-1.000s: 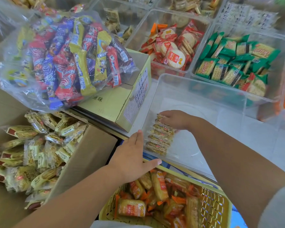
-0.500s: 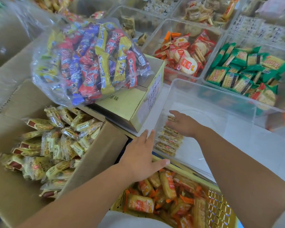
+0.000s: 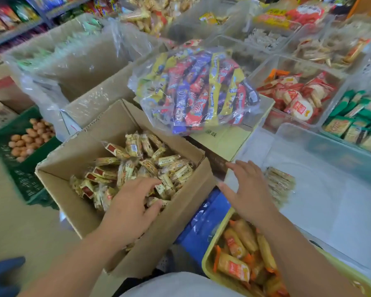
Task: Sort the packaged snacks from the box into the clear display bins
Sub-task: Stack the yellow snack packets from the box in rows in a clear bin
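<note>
The yellowish carton reads "原味"; print on the snack wrappers is too blurred.

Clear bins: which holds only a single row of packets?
The nearest bin, by the right hand: one row of packets; the others are heaped with red packets and green packets.

Stocked shelves at far left

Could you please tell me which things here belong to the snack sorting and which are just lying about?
Job in hand:
box; snacks in it; clear bin; snack row laid in it; left hand, in the box; right hand.

Lying about:
bag of bars; yellow basket; green crate; green packs.
</note>
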The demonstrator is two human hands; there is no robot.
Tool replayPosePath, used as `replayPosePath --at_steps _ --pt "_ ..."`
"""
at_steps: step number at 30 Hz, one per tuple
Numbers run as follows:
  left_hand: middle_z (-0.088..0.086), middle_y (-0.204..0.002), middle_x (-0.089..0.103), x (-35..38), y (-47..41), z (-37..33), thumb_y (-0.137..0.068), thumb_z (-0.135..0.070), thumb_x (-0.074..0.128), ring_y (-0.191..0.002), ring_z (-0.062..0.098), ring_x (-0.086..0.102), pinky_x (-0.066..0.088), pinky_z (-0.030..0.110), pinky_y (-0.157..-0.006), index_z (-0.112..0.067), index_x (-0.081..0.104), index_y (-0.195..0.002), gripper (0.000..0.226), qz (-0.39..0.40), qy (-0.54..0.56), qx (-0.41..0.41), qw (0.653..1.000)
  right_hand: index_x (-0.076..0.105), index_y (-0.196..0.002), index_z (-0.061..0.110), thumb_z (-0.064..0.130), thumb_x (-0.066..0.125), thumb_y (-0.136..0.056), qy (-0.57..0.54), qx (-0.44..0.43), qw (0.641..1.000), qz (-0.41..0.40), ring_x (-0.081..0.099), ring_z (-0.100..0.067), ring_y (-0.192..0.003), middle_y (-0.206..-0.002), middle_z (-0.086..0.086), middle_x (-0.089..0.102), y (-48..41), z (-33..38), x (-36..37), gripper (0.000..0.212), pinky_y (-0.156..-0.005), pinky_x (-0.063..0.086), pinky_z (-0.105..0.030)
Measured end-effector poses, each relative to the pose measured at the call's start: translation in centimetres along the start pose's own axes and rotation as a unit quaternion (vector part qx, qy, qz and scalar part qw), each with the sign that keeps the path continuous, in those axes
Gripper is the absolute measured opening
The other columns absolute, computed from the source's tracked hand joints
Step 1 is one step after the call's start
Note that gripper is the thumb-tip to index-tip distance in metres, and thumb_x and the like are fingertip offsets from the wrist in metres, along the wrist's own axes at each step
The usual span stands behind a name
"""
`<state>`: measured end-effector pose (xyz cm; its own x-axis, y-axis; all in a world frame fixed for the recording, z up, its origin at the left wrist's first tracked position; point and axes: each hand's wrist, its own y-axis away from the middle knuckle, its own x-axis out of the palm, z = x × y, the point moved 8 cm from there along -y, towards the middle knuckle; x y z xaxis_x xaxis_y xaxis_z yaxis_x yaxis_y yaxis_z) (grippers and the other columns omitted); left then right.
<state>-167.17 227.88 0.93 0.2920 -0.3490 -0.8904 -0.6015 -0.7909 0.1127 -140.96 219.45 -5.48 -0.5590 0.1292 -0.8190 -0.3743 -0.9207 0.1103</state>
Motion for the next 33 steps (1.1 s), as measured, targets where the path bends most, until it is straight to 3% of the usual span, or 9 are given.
replayPosePath --at_steps 3,7,11,16,19,23,26,31,33 --pt "-0.007 -0.134 0.057 0.8 0.3 7.2 -0.092 -0.039 0.072 -0.112 0.013 0.055 0.047 0.032 -0.103 -0.030 0.054 -0.142 0.054 0.084 -0.049 -0.046 0.994 0.045 -0.147 0.037 0.060 0.052 -0.094 -0.027 -0.077 0.996 0.032 0.016 -0.020 -0.151 -0.158 0.007 0.036 2.1 7.5 2.2 0.059 -0.124 0.015 -0.041" --pt "-0.003 -0.144 0.045 3.6 0.4 12.6 -0.084 -0.052 0.074 -0.133 0.022 0.045 0.041 0.037 -0.111 -0.034 0.038 -0.153 0.080 0.224 -0.125 -0.030 0.966 0.046 -0.143 0.046 0.066 0.043 -0.095 0.015 -0.151 0.983 0.107 -0.005 -0.013 -0.154 -0.163 0.016 0.024 4.5 14.4 7.2 0.052 -0.121 0.001 -0.041" --pt "0.004 -0.153 0.036 6.0 -0.4 13.8 -0.075 -0.050 0.080 -0.134 0.029 0.043 0.042 0.042 -0.107 -0.038 0.027 -0.156 0.098 0.292 -0.192 0.025 0.936 0.056 -0.135 0.042 0.066 0.037 -0.097 0.128 -0.116 0.971 0.165 -0.020 -0.019 -0.153 -0.162 0.015 0.024 5.2 16.1 11.5 0.049 -0.121 -0.005 -0.061" --pt "0.012 -0.162 0.014 9.4 -0.4 14.3 -0.076 -0.037 0.084 -0.138 0.041 0.038 0.045 0.052 -0.108 -0.037 0.024 -0.156 0.100 0.379 -0.252 0.055 0.889 0.059 -0.131 0.044 0.062 0.042 -0.097 0.148 -0.063 0.975 0.155 -0.016 -0.019 -0.153 -0.158 0.019 0.026 5.2 16.2 12.0 0.042 -0.122 0.008 -0.059" --pt "0.013 -0.167 0.003 10.7 -0.5 14.3 -0.074 -0.039 0.086 -0.142 0.044 0.034 0.045 0.056 -0.108 -0.038 0.019 -0.157 0.107 0.410 -0.275 0.065 0.867 0.057 -0.134 0.045 0.062 0.042 -0.097 0.134 -0.035 0.976 0.166 -0.019 -0.015 -0.152 -0.158 0.021 0.022 5.4 16.0 12.0 0.043 -0.122 0.011 -0.059" --pt "0.014 -0.152 0.022 11.8 -0.7 14.5 -0.073 -0.031 0.089 -0.134 0.044 0.038 0.048 0.052 -0.106 -0.035 0.025 -0.154 0.103 0.426 -0.247 0.068 0.867 0.057 -0.134 0.044 0.058 0.044 -0.096 0.119 -0.004 0.977 0.175 -0.023 -0.011 -0.150 -0.158 0.021 0.019 5.4 16.1 12.1 0.042 -0.117 0.021 -0.065" --pt "0.012 -0.148 0.025 11.8 -0.8 15.2 -0.073 -0.025 0.090 -0.135 0.045 0.040 0.049 0.051 -0.105 -0.035 0.028 -0.154 0.103 0.439 -0.219 0.050 0.870 0.058 -0.132 0.044 0.058 0.044 -0.094 0.115 0.001 0.979 0.169 -0.022 -0.010 -0.151 -0.157 0.020 0.021 5.4 16.2 12.1 0.043 -0.116 0.023 -0.066" --pt "0.014 -0.157 0.017 11.3 -1.1 15.6 -0.087 0.004 0.066 -0.128 0.041 0.054 0.054 0.040 -0.098 -0.029 0.029 -0.159 0.087 0.423 -0.160 0.027 0.891 0.058 -0.132 0.044 0.055 0.044 -0.091 0.097 0.011 0.981 0.165 -0.024 -0.007 -0.150 -0.159 0.020 0.020 5.2 16.2 12.3 0.045 -0.115 0.021 -0.067" --pt "0.015 -0.159 0.015 10.7 -1.3 15.7 -0.088 0.004 0.063 -0.129 0.041 0.054 0.053 0.039 -0.100 -0.029 0.029 -0.160 0.086 0.416 -0.136 0.021 0.899 0.058 -0.133 0.044 0.056 0.045 -0.091 0.095 0.012 0.982 0.165 -0.024 -0.007 -0.149 -0.159 0.020 0.020 5.2 16.1 12.3 0.045 -0.115 0.020 -0.068"
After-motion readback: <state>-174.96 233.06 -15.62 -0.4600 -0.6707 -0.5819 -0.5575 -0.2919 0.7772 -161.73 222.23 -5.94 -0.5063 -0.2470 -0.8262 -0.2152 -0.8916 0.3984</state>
